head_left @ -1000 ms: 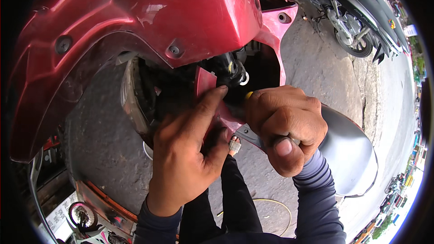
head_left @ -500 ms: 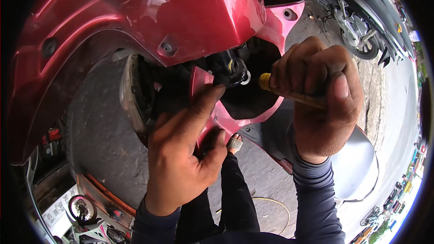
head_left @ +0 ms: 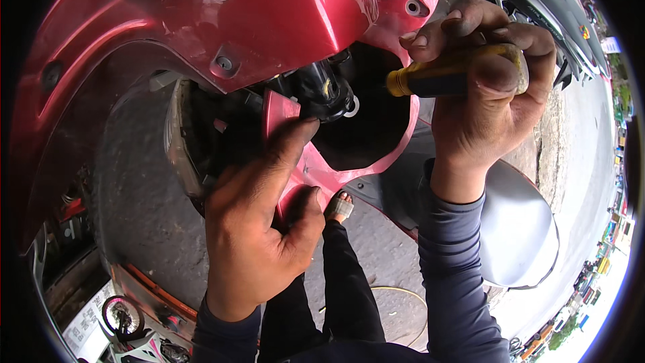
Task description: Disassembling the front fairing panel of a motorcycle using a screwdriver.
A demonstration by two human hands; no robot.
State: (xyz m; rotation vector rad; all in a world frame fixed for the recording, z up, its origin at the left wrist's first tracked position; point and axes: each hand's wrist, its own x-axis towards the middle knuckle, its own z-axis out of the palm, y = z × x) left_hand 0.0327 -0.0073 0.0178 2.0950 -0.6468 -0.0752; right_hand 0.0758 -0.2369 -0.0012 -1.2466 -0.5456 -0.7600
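My left hand (head_left: pixel 248 235) pinches the edge of a glossy pinkish-red plastic panel (head_left: pixel 336 173), thumb below and index finger along its upper strip. To the right, my right hand (head_left: pixel 470 124) grips a screwdriver (head_left: pixel 430 83) by its yellow and black handle. The yellow collar points left toward a dark opening; its shaft can hardly be made out against the black. Between the hands, a black cylindrical part (head_left: pixel 322 91) with a pale ring at its end sticks out above my left index fingertip. A large red body cover (head_left: pixel 262 20) with a recessed screw hole (head_left: pixel 224 64) hangs over it.
A silver-grey rounded surface (head_left: pixel 514 228) lies beyond my right forearm. Dark vehicle bodywork (head_left: pixel 564 20) stands at upper right. At lower left is a white and pink motorcycle (head_left: pixel 144 346). A thin yellowish hose (head_left: pixel 423 309) curves over the grey ground (head_left: pixel 154 181).
My right hand has turned over and risen slightly, so more of the screwdriver handle shows. My left hand keeps its pinch on the panel. The whole view has shifted a little.
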